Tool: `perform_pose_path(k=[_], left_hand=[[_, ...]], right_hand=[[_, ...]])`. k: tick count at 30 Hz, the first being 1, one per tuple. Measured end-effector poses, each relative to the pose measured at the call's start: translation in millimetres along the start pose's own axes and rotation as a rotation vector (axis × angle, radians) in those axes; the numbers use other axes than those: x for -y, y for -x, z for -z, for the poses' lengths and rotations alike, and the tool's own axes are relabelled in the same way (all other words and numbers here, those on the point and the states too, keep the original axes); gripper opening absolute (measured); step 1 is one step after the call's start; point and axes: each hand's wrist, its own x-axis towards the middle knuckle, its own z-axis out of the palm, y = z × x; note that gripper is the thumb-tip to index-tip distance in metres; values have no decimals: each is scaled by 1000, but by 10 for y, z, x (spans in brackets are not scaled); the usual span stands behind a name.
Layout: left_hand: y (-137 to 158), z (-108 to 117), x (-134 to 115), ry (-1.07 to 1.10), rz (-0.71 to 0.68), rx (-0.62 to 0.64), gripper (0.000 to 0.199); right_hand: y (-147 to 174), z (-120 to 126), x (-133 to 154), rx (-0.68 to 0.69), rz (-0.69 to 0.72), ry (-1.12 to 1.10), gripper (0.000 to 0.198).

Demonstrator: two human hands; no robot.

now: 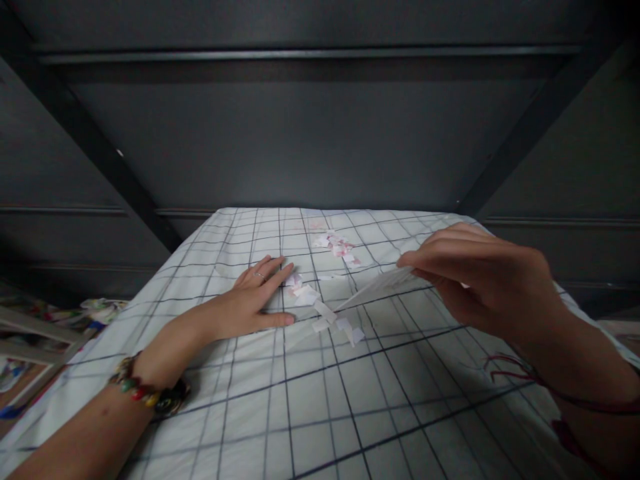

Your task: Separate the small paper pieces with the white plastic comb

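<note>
Paper scraps [306, 295] sit mid-cloth! At left, the left hand [250, 303] lies palm down, fingers spread, grip released, on the checked cloth [410, 427]; just beside it rests the near cluster, a pink-marked pile [341, 248] farther back. Rightward, a thin, see-through sheet [371, 288] slants up, pinched by the right hand [483, 280].

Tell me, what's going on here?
Someone is working bare-handed over a checked cloth. Their right hand pinches a thin, see-through sheet, raising its edge. The left hand rests palm down beside small white scraps; whether it also presses the sheet isn't clear. Farther off lies a loose cluster of pinkish-white bits.
</note>
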Motion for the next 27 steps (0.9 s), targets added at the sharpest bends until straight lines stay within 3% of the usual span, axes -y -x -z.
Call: perform_pose_path(k=[18,27], left_hand=[[22,-7,4,23,-98,-22,82],[12,7,-11,12,-77,0,88]], right_hand=[[18,-13,-51,21,-3,71,26],[29,-32,-42,4,5,132,26]])
